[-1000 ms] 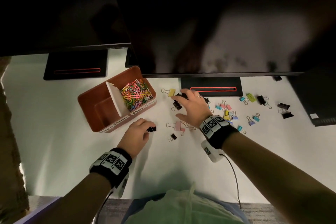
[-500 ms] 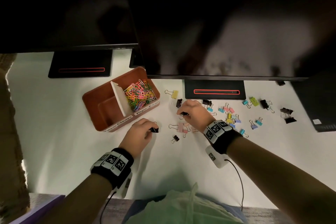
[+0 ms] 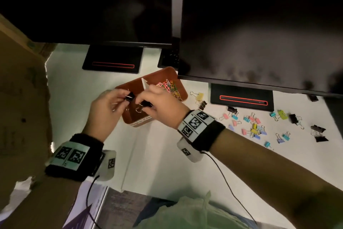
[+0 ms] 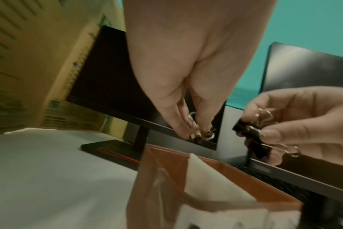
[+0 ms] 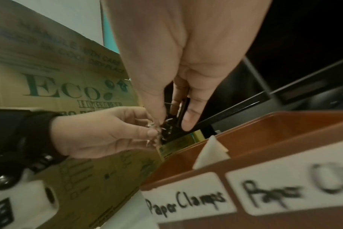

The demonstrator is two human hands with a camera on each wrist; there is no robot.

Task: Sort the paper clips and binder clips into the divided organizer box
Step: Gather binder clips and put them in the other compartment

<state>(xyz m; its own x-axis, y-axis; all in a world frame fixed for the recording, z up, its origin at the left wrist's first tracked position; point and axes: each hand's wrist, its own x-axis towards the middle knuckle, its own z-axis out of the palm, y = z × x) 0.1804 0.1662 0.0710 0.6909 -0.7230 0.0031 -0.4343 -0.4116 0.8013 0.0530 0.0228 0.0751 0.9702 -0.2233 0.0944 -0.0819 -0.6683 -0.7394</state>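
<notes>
Your left hand (image 3: pixel 105 107) pinches a black binder clip (image 3: pixel 129 96) above the near, left compartment of the brown box (image 3: pixel 163 78). Just beside it, your right hand (image 3: pixel 163 106) pinches another black clip (image 3: pixel 146 104). Paper clips (image 3: pixel 169 87) fill the far compartment. Loose binder clips (image 3: pixel 254 126) lie scattered on the desk (image 3: pixel 157 154) at right.

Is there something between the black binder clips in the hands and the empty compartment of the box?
Nothing visible: both black binder clips hang above the open left compartment of the brown organizer box.
</notes>
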